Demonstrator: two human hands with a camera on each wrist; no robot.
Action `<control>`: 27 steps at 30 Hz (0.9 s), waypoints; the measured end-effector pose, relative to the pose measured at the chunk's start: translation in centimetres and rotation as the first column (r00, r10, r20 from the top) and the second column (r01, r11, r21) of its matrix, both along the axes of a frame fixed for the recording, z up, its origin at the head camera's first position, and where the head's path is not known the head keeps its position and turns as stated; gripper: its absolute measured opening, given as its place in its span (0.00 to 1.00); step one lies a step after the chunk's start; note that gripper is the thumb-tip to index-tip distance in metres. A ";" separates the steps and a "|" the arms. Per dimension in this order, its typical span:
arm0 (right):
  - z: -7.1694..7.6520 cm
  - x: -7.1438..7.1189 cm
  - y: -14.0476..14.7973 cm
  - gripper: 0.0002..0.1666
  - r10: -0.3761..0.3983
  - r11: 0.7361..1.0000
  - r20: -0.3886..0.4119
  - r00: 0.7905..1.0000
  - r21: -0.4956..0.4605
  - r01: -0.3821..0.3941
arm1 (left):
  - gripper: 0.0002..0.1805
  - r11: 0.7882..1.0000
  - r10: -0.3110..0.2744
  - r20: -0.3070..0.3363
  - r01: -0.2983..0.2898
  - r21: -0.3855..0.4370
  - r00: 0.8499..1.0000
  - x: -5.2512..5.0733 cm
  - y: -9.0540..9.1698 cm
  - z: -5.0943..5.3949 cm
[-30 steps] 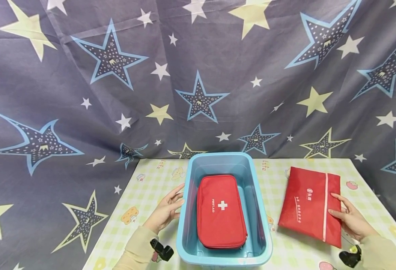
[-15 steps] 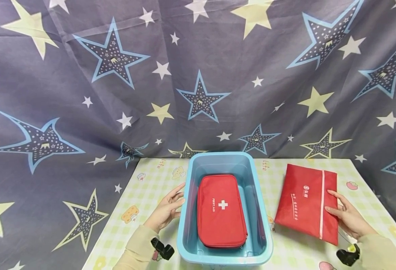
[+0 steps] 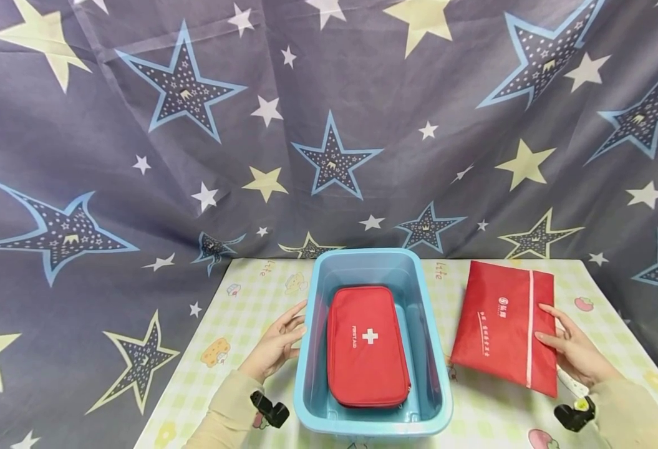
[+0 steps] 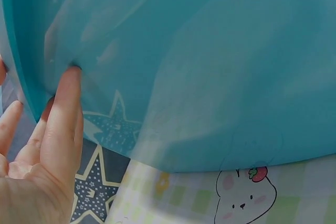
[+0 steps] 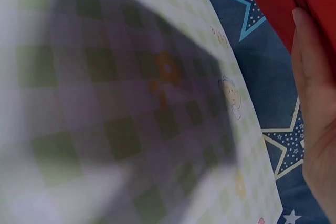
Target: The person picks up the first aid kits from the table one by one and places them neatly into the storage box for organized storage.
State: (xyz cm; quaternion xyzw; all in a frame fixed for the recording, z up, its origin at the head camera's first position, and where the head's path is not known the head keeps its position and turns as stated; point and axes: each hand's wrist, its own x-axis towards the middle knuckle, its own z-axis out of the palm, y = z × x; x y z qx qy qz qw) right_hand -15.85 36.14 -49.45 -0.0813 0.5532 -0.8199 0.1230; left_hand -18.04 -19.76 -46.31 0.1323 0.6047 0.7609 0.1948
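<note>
A light-blue plastic tub (image 3: 302,399) stands on the table, and a red first aid pouch (image 3: 369,368) with a white cross lies inside it. My left hand (image 3: 272,346) rests against the tub's left side with its fingers mostly straight. In the left wrist view, that hand (image 4: 52,156) touches the blue outer wall (image 4: 210,77) near an edge. To the tub's right, my right hand (image 3: 575,349) pinches a flat red document pouch (image 3: 499,324) by its right edge, thumb in front. This pouch is tilted, raised over the table. The fingers behind it are hidden.
A green-and-white checked cloth (image 3: 233,324) with cartoon prints covers the table. Behind hangs a dark curtain (image 3: 351,224) patterned with stars. In the right wrist view, a broad shadow falls across the tablecloth (image 5: 52,192).
My right hand has carried the red document pouch a little left and upward in the head view, closer to the tub. The left hand and the tub have stayed in place.
</note>
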 end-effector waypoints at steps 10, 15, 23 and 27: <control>1.0 -0.4 -0.6 0.33 0.074 0.995 -0.044 0.996 -0.065 -0.077 | 0.36 0.999 0.024 0.063 -0.023 -0.024 0.998 -0.2 0.3 0.4; 1.5 -0.6 -0.8 0.34 0.101 0.989 -0.066 0.993 -0.100 -0.108 | 0.36 0.999 0.029 0.078 -0.027 -0.026 0.997 -0.2 0.4 0.6; 2.6 -1.0 -1.0 0.34 0.098 0.990 -0.052 0.994 -0.097 -0.102 | 0.36 0.999 0.024 0.069 -0.023 -0.026 0.997 -0.2 0.3 0.4; 3.2 -1.5 -1.4 0.34 0.104 0.987 -0.060 0.993 -0.114 -0.111 | 0.35 0.999 0.041 0.075 -0.039 -0.029 0.996 -0.2 0.2 0.2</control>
